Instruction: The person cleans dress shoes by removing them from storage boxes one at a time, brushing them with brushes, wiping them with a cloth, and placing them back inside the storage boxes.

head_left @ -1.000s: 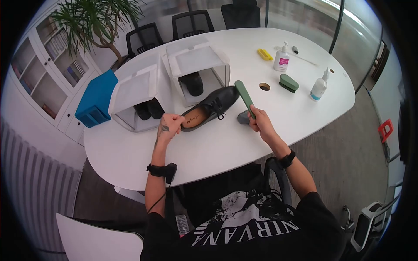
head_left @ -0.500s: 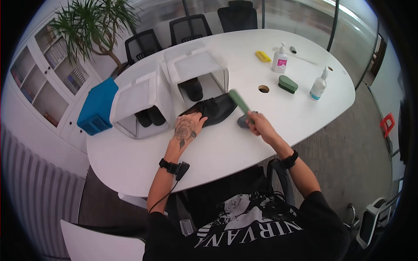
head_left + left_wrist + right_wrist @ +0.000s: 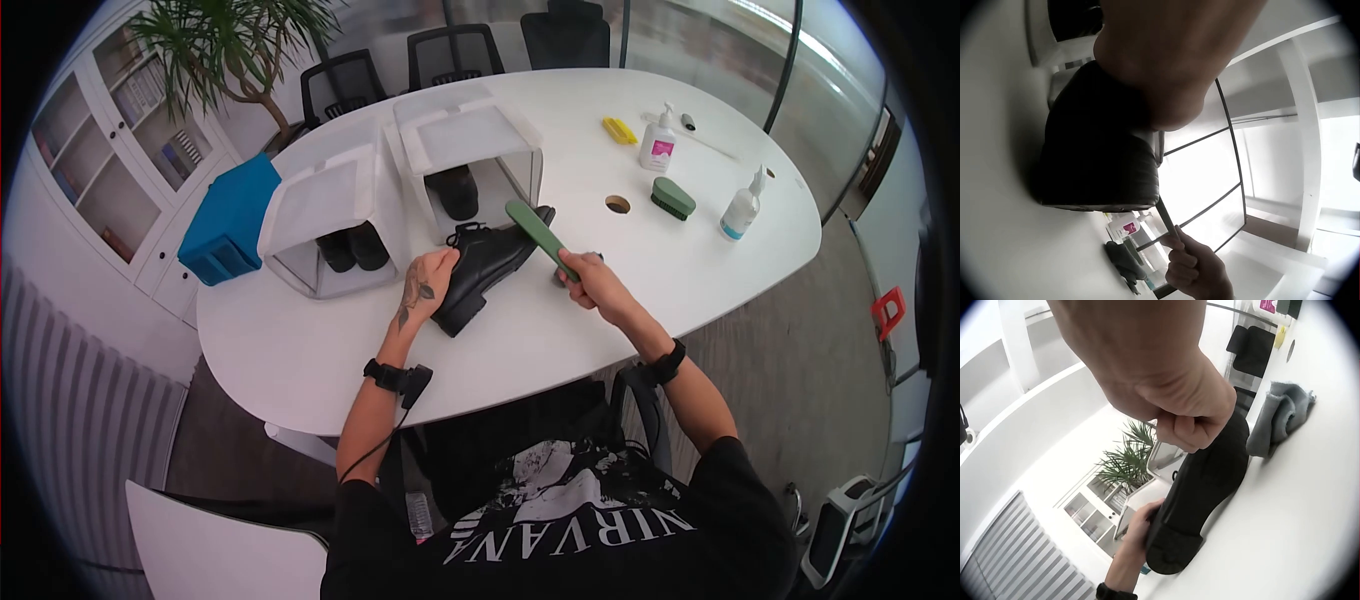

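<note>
A black lace-up leather shoe [image 3: 485, 265] is tilted on its side over the table, its heel toward the person and its toe pointing up and right. At its opening, my left hand [image 3: 432, 280] grips the shoe, fingers partly hidden inside and behind it. My right hand [image 3: 592, 282] holds a green-handled brush [image 3: 540, 238], whose far end overlaps the shoe near the toe; its bristles are hidden. In the right wrist view the shoe's dark sole [image 3: 1200, 487] faces the camera. A grey-blue cloth [image 3: 1279, 419] lies crumpled on the table beside the toe.
Two white shoe boxes [image 3: 330, 215] with dark shoes inside stand at the left, by a blue box [image 3: 228, 220]. To the right are a green brush [image 3: 673, 197], a pump bottle [image 3: 658, 145], a spray bottle [image 3: 741, 212], a yellow item [image 3: 619, 131] and a table hole [image 3: 618, 204].
My left hand has tipped the shoe from insole up onto its side, with the heel swung toward me. The brush in my right hand has shifted left along the shoe.
</note>
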`<state>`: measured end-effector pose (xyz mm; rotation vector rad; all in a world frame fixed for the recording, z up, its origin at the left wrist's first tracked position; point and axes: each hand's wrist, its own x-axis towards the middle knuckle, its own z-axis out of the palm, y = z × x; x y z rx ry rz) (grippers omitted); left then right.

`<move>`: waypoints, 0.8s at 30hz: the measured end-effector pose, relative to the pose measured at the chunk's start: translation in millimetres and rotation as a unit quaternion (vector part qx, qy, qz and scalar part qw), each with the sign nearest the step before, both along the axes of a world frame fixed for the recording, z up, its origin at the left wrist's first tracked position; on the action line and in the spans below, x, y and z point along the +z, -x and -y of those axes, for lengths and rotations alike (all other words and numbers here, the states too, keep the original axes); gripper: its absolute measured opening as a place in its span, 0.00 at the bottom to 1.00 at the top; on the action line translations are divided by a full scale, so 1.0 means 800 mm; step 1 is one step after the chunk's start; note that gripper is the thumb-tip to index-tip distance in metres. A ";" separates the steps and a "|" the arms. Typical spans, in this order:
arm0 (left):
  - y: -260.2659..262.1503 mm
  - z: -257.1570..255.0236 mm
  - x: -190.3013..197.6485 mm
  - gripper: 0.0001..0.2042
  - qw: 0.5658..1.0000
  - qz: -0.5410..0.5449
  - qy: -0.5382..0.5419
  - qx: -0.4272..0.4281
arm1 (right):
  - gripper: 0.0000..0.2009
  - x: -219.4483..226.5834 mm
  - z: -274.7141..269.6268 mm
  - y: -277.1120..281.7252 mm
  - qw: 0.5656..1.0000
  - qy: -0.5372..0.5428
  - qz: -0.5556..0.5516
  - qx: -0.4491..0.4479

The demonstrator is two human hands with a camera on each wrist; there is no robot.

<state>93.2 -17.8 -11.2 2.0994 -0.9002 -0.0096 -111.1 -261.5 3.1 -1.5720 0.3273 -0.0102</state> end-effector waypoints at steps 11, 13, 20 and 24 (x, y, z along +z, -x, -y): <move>0.020 -0.023 0.006 0.19 0.992 0.008 0.047 -0.115 | 0.23 -0.017 0.007 0.028 0.996 0.062 -0.064 -0.023; 0.023 -0.016 0.016 0.18 0.992 0.016 0.006 -0.124 | 0.24 -0.001 -0.059 0.054 0.998 0.057 -0.029 0.023; 0.001 -0.015 -0.015 0.22 0.990 0.075 0.058 -0.104 | 0.26 -0.004 -0.014 0.044 0.999 -0.020 -0.029 -0.008; -0.018 -0.014 -0.034 0.30 0.978 -0.128 0.129 -0.101 | 0.26 0.008 -0.091 0.062 0.993 0.004 -0.071 0.091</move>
